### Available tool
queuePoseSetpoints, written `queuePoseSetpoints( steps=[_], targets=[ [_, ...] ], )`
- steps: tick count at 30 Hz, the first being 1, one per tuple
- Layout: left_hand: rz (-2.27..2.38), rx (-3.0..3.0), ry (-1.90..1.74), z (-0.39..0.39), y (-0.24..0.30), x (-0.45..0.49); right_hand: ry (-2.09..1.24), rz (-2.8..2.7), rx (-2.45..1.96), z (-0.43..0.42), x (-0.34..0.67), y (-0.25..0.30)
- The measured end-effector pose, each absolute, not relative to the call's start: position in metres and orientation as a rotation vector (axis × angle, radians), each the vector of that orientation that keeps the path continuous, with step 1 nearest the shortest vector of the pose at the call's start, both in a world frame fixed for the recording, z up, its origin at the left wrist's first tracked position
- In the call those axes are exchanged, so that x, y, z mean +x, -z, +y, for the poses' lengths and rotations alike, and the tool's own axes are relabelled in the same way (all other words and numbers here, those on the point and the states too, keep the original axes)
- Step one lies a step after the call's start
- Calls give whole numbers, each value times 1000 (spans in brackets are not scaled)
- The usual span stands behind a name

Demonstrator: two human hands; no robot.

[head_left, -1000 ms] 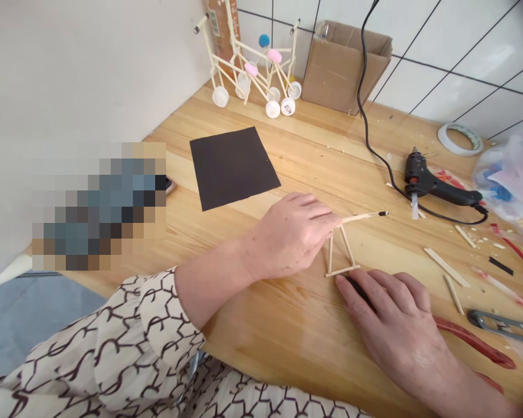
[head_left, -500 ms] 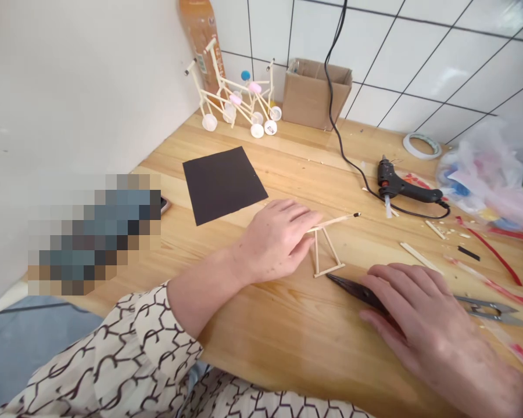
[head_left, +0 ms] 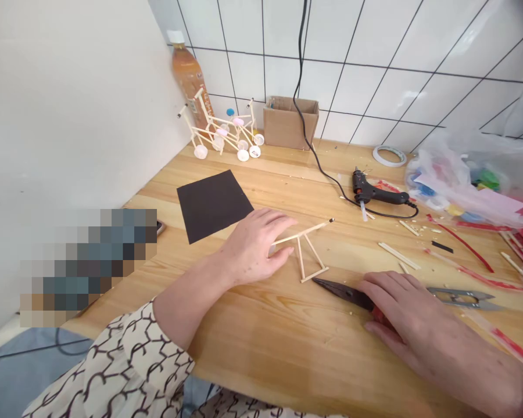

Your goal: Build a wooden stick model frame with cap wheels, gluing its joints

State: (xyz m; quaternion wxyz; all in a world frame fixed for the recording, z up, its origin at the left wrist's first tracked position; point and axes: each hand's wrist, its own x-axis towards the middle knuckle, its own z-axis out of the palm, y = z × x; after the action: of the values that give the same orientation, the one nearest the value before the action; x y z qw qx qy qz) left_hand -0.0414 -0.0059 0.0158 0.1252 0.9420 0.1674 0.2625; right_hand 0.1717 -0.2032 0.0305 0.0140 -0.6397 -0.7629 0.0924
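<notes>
A small frame of thin wooden sticks (head_left: 303, 237), dark at its far tip, lies on the wooden table. My left hand (head_left: 255, 247) is at the frame's left end, thumb and fingers apart, with the long stick's end running in between them. It is unclear whether the fingers touch that stick. My right hand (head_left: 401, 310) grips long-nosed pliers (head_left: 346, 292) by their red handle, which the palm partly hides. The dark jaws rest on the table, tip close to the frame's short bottom stick. Beyond my right hand lie grey thread snips (head_left: 464, 298).
A black square sheet (head_left: 213, 206) lies left of centre. Stick models with round wheels (head_left: 226, 133) stand before a bottle (head_left: 187, 72) and cardboard box (head_left: 290, 125). At right are a corded glue gun (head_left: 381, 194), tape roll (head_left: 389, 155), plastic bag (head_left: 466, 174) and stick scraps.
My left fingers have opened off the stick frame, and the hand has drawn slightly left. My right hand stays on the pliers. The camera view has shifted.
</notes>
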Motion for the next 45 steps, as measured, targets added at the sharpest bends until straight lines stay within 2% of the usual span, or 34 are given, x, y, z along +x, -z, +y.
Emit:
queuePoseSetpoints(
  steps=[12,29,38,45],
  targets=[
    [480,2747,-722,-5,-17,-43,-607,-2283,-2076,-211,184,-27],
    [547,2734,-692,-5,-17,-43,-527,-2327,-2016,-210,179,-34],
    [512,2660,-690,-5,-24,-47,-589,-2335,-2000,-213,181,-34],
    [511,2558,-819,-7,-33,-51,-520,-2327,-1870,-213,188,-30]
  ],
)
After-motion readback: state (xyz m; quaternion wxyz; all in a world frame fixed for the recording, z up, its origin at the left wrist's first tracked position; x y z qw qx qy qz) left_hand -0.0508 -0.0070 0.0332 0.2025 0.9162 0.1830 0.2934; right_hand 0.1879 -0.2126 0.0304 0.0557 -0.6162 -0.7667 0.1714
